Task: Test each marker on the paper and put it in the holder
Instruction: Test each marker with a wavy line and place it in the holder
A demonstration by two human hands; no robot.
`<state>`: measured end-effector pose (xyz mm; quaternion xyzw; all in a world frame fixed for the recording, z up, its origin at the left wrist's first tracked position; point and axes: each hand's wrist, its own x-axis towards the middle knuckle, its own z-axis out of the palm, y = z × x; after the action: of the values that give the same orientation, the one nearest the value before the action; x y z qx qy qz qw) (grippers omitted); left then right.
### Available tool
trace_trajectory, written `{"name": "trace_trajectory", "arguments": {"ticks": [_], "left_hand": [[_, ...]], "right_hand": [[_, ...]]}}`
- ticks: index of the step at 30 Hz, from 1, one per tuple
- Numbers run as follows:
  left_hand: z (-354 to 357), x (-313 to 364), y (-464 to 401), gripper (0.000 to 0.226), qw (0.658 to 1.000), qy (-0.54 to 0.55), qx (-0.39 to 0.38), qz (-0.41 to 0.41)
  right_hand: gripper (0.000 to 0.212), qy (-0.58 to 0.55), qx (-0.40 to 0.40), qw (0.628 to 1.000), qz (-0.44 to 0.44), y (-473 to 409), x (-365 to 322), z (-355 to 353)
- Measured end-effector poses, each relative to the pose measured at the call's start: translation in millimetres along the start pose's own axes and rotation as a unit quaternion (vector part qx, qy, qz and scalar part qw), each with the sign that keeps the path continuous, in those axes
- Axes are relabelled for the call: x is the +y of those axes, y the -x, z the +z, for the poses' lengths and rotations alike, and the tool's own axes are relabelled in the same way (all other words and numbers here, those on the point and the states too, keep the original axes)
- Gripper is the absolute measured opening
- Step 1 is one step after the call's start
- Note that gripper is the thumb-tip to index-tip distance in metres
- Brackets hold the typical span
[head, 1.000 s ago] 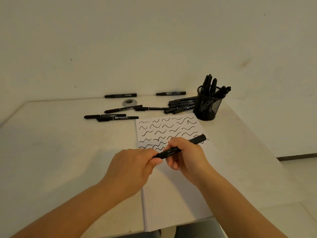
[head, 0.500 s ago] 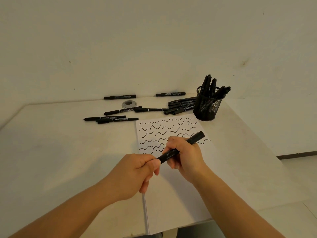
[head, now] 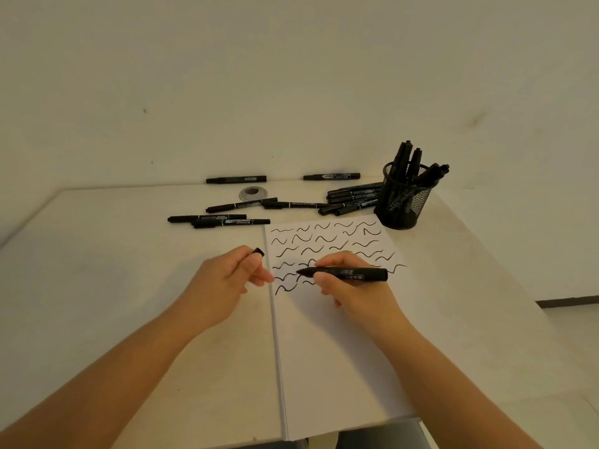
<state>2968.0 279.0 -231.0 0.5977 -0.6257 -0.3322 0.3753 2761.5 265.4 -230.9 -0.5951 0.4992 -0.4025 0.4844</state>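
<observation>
Our right hand (head: 353, 286) grips the open marker (head: 343, 273) over the paper (head: 340, 351) mid-frame; our left hand (head: 227, 280) pinches its cap (head: 258, 252).

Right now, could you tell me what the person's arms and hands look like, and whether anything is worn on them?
Both forearms are bare as far as the picture shows: no sleeves, gloves, watch or bracelet. The left hand and the right hand show no rings on the fingers that can be seen. The nails look short and unpainted. Nothing is marked or taped on either arm.
</observation>
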Motion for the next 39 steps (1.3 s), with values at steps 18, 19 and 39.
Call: {"name": "trace_trajectory", "arguments": {"ticks": [18, 19, 39], "left_hand": [[17, -18, -10, 0.018, 0.992, -0.107, -0.012, 0.064], [17, -19, -10, 0.018, 0.992, -0.104, -0.011, 0.064], [20, -17, -7, 0.013, 0.987, -0.114, 0.008, 0.115]], "right_hand": [[0.011, 0.096, -0.002, 0.994, -0.06, 1, 8, 28], [0.012, 0.096, 0.007, 0.994, -0.06, 1, 9, 27], [0.021, -0.15, 0.081, 0.985, -0.017, -1, 6, 7]]}}
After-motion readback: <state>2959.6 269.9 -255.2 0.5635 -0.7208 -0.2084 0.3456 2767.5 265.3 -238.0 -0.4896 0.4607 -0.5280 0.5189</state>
